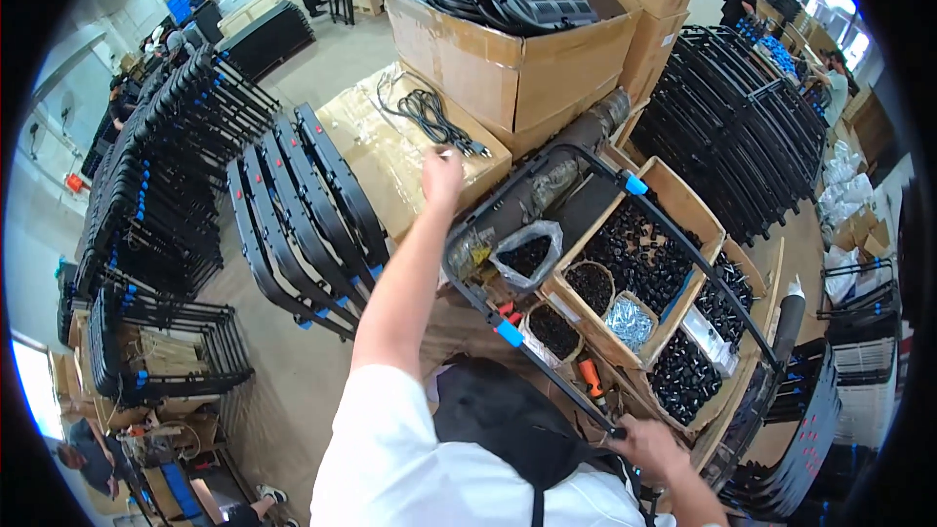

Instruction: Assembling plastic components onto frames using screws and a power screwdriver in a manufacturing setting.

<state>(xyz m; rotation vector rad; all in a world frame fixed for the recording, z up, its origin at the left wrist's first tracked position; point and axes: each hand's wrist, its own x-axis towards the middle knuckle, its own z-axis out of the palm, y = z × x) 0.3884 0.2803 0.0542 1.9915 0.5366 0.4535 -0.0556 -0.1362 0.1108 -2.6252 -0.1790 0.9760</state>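
My left hand (444, 178) reaches out over a closed cardboard box (366, 132), its fingers drawn together beside a coiled black cable with a plug (427, 115). Whatever those fingertips hold, if anything, is too small to name. Near my body, my right hand (651, 449) is closed round the end of a black tubular frame (560, 378) with blue clips. The frame lies slantwise across the workbench, over wooden trays (675, 181) of small black plastic parts (634, 246). A bag of silvery screws (630, 322) and an orange-handled screwdriver (590, 378) sit beneath it.
An open carton (459, 59) piled with black parts stands beyond the box. Curved black frames (293, 205) stand on the floor at left, with a long row of frames (146, 195) behind. More frames (737, 127) are stacked at right. Other people work farther off.
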